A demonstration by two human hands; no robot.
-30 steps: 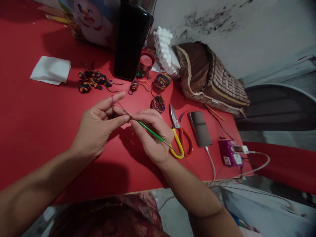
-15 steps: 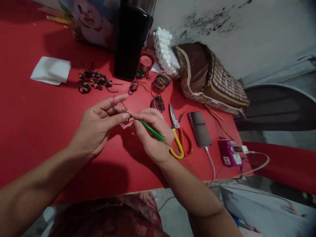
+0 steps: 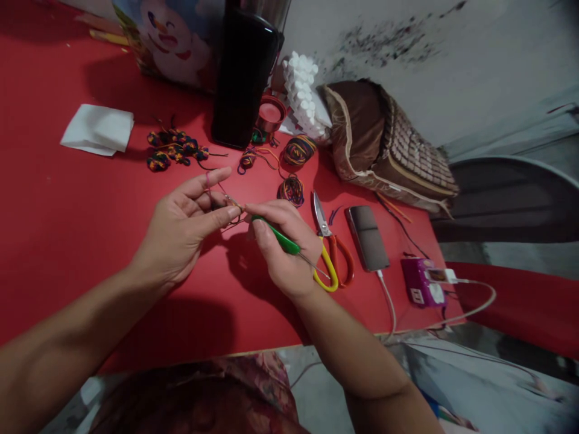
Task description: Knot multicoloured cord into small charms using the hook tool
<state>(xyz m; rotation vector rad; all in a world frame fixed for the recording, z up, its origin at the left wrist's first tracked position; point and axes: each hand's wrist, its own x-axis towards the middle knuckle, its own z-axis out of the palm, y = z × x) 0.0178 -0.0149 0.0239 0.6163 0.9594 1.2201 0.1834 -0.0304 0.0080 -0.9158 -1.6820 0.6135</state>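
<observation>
My right hand [image 3: 289,244] is closed around the green handle of a crochet hook [image 3: 283,241], whose metal tip reaches toward my left thumb. Between the thumb and fingers of my left hand [image 3: 190,220] a small loop of yarn [image 3: 236,218] is pinched, with a strand wound around the raised index finger. Fingers partly hide the yarn where the hook meets it. Just beyond the hands lie two multicoloured yarn balls [image 3: 291,190] and a small yarn bundle [image 3: 247,158]. Farther left rests a cluster of knotted dark and orange yarn pieces [image 3: 176,146].
Scissors [image 3: 328,241] with yellow and orange handles lie right of my right hand. Beyond them are a phone [image 3: 367,238] on a cable and a purple box [image 3: 418,282]. A black phone [image 3: 246,78] stands upright at the back. White folded paper [image 3: 97,128] lies left.
The hook's tip has shifted slightly right, and my right hand has moved a little right with it. My left hand keeps its pinch. The whole view has shifted slightly.
</observation>
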